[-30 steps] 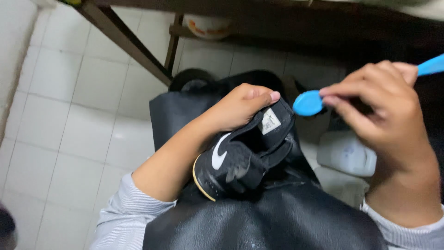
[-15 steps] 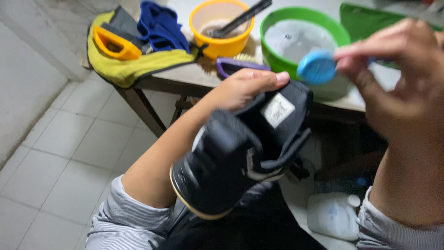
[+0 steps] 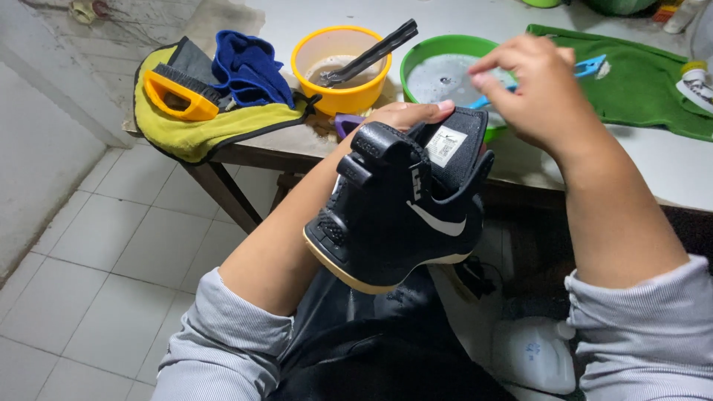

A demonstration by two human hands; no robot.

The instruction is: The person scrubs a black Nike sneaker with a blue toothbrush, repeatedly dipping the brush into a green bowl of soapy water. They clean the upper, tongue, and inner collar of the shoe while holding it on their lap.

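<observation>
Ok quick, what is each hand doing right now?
Left hand: closed, holding the black shoe from inside.
Right hand: closed, pinching a blue brush over the green bowl.

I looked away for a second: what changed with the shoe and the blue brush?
The right hand carried the blue brush from beside the black shoe forward over the green bowl of soapy water. The left hand raised the shoe toward the table. Both grips are unchanged.
</observation>
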